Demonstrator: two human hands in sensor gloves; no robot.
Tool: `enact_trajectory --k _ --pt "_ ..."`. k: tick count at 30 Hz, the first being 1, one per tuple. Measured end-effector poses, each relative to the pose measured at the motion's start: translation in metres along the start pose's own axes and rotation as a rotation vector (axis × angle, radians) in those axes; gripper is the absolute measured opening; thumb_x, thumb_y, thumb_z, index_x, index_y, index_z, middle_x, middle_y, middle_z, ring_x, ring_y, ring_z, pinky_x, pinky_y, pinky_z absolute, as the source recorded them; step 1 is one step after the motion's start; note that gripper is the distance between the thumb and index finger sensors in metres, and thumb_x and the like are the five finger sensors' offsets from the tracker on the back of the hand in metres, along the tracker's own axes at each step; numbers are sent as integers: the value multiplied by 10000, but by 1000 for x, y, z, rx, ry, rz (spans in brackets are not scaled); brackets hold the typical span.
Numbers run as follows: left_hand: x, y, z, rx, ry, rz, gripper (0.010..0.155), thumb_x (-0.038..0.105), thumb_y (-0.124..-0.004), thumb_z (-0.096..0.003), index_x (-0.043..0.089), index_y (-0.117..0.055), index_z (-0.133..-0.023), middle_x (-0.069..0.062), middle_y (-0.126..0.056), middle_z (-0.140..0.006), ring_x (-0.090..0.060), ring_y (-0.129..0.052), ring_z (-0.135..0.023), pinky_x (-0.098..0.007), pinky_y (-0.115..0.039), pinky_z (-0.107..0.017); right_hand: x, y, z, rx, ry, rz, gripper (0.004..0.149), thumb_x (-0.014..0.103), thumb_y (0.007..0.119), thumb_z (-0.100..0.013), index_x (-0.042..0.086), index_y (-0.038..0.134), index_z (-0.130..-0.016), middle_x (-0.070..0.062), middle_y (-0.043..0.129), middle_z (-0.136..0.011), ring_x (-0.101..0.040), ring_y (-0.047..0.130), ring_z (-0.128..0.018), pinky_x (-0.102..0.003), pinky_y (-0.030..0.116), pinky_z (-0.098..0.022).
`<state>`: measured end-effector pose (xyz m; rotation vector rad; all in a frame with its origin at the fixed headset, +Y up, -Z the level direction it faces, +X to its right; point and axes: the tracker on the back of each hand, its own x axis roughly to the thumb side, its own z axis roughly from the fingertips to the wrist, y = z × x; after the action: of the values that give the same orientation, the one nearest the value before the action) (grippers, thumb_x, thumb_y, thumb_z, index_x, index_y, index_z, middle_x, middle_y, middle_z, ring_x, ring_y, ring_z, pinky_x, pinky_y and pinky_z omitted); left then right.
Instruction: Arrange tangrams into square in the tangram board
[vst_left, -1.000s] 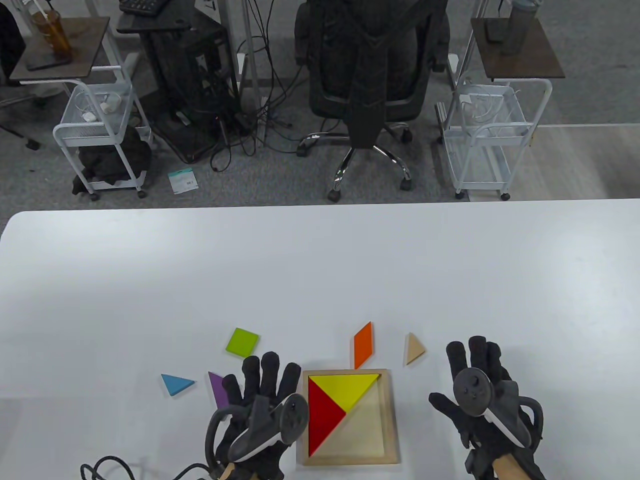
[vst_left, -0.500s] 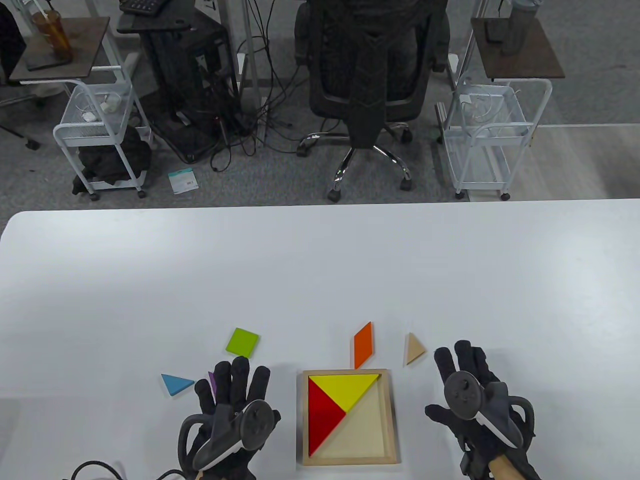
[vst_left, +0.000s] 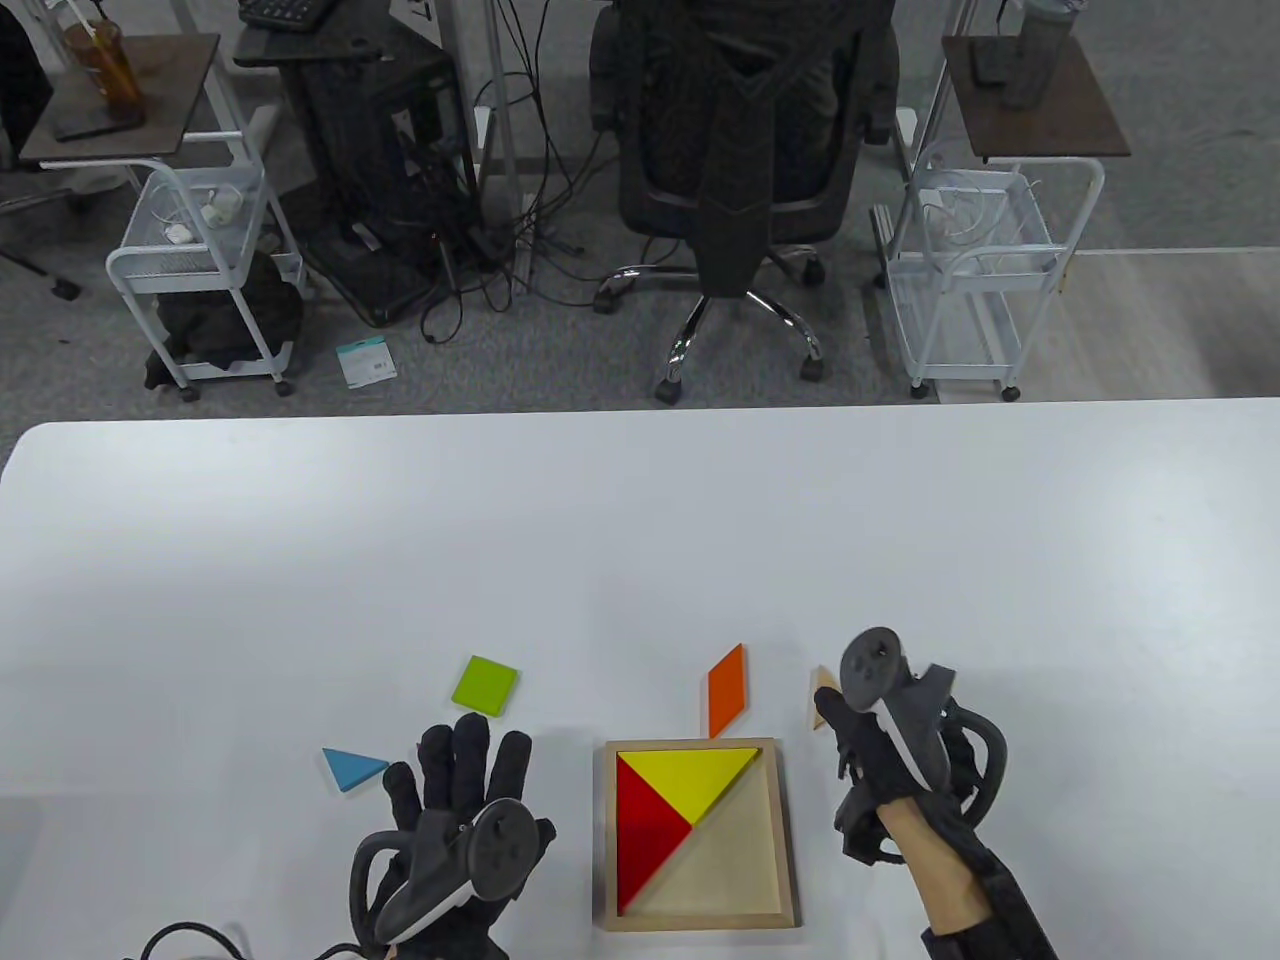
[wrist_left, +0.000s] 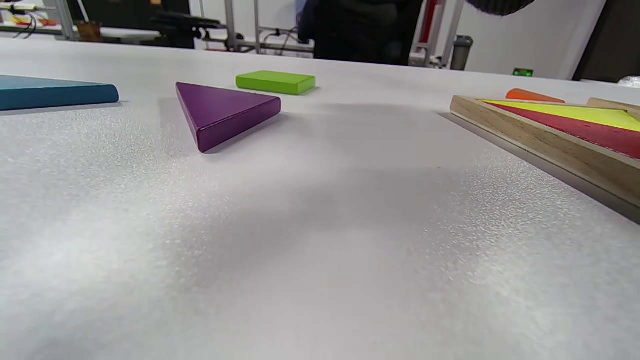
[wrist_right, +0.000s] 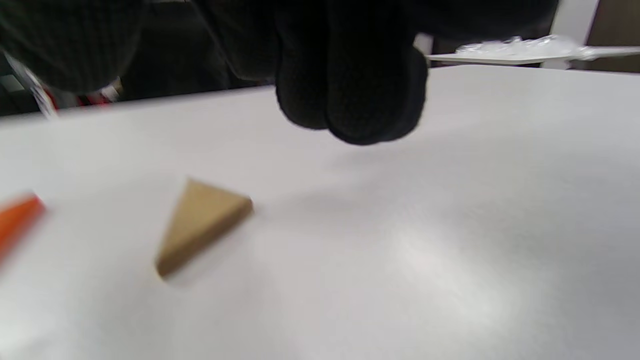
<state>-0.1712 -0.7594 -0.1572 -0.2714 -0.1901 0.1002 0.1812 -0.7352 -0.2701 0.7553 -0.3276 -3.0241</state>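
Observation:
The wooden tangram board (vst_left: 788, 835) lies at the table's near edge, with a yellow triangle (vst_left: 690, 778) and a red triangle (vst_left: 645, 835) inside. My left hand (vst_left: 458, 765) lies flat with straight fingers left of the board. In the table view it covers the purple triangle (wrist_left: 225, 112), and it holds nothing. My right hand (vst_left: 850, 745) is tipped up just right of the tan triangle (vst_left: 821, 688). Its fingertips (wrist_right: 350, 100) hang bunched above the table behind that tan triangle (wrist_right: 200, 225), not touching it.
On the white table lie a green square (vst_left: 485, 685), a blue triangle (vst_left: 352, 768) and an orange parallelogram (vst_left: 726, 690). Beyond the far edge stand an office chair (vst_left: 735, 150) and two white wire carts (vst_left: 200, 270).
My left hand has slid left, away from the board, and now covers the purple triangle. My right hand has moved forward and left and tipped up over the tan triangle.

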Motion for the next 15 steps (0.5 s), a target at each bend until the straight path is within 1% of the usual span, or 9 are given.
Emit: enact_trajectory --k 1,2,4,6,7,11,15 --pt "0 0 0 -4 -4 7 776 568 -504 -569 232 -34 -1087 -265 57 -1101 -572 -60 -1011 -774 -152 -655 5 3 -5 51 15 43 775 589 755 -326 184 636 -976 -127 741 -952 -301 878 -682 -306 793 -327" --pt "0 0 1 -12 -8 18 778 570 -501 -570 230 -30 -1088 -267 56 -1101 -575 -60 -1009 -775 -151 -654 12 8 -10 103 41 93 798 602 743 -324 186 603 -990 -123 717 -970 -293 865 -708 -300 792 -347" --pt "1 0 2 -10 -15 27 779 571 -500 -570 226 -31 -1088 -270 57 -1101 -577 -59 -1009 -777 -154 -655 19 16 -17 128 84 73 806 599 744 -326 178 591 -997 -133 703 -979 -305 848 -720 -309 783 -357" --pt "3 1 2 -7 -25 19 777 570 -500 -570 229 -31 -1088 -269 57 -1102 -576 -63 -1011 -778 -156 -656 24 22 -20 158 99 81 816 606 739 -327 176 582 -1003 -141 706 -974 -299 846 -714 -303 779 -355" --pt "4 1 3 -7 -27 14 779 571 -499 -571 228 -28 -1088 -269 59 -1101 -576 -60 -1011 -778 -155 -657 28 26 -21 162 107 104 800 604 733 -346 180 578 -1006 -138 708 -971 -291 845 -711 -297 777 -354" --pt "4 3 5 -2 -36 23 781 572 -495 -571 224 -25 -1087 -272 62 -1099 -580 -58 -1008 -780 -157 -656 40 38 -20 142 118 234 816 612 711 -345 217 511 -1030 -131 662 -985 -267 818 -733 -276 769 -376" --pt "3 4 6 11 -34 31 780 570 -496 -572 222 -27 -1088 -274 59 -1099 -581 -63 -1009 -781 -162 -657 39 37 -17 167 114 195 759 551 720 -375 220 507 -1024 -147 659 -972 -265 832 -720 -277 781 -369"
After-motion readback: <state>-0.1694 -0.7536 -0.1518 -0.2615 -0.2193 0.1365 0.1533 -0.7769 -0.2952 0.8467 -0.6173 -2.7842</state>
